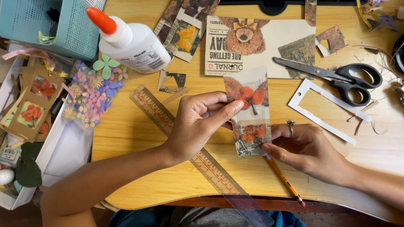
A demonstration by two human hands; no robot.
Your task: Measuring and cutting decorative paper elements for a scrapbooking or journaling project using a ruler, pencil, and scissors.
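- Paper strip (pixel 251 110): a tall collage piece with orange pressed flowers, held just above the bench (pixel 139 126) at centre, between both hands.
- Left hand (pixel 198 122): grip pinching the strip's left edge near the upper flower, thumb pressed on the face. Risk: thumb pressure could crush or flake the dried petals.
- Right hand (pixel 305 149): grip pinching the strip's lower right corner, ring on one finger. Risk: opposing pulls could crease or tear the paper.
- Pencil (pixel 284 180): lying under the right hand, slanting to the bench's front edge. Risk: a nudge could roll it off.
- Ruler (pixel 176 134): clear, under the left wrist, overhanging the front edge; could tip off.
- Glue bottle (pixel 132 42): on its side, capped; leak looks unlikely.
- Scissors (pixel 336 75): slightly parted, well clear of both hands.
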